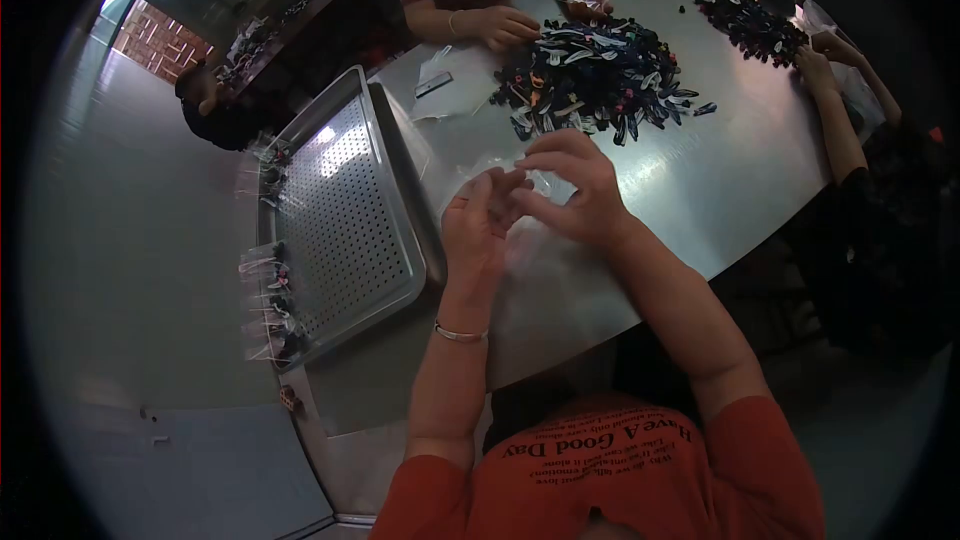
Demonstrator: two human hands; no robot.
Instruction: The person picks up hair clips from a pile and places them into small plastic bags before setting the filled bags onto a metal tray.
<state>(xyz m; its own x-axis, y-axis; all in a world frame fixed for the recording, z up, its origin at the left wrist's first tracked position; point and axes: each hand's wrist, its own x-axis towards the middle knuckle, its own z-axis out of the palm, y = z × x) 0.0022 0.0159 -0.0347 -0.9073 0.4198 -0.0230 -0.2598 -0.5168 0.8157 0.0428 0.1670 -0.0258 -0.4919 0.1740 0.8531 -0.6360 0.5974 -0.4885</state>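
Observation:
My left hand (476, 223) is over the steel table, its fingers curled around a clear plastic bag (541, 182), of which only a shiny part shows. Close against it, my right hand (585, 198) is arched, thumb and fingers apart, with the thumb tip by the left fingers. Just beyond both hands lies a big heap of small clips (600, 75), mostly dark and white, with a few coloured pieces among them.
Left of my hands lies a perforated metal tray (395, 215), with small filled bags (272, 312) along its outer edge. Across the table a person's hand (507, 28) touches the heap. At right, another person's hands (822, 65) are at a second dark pile (745, 25).

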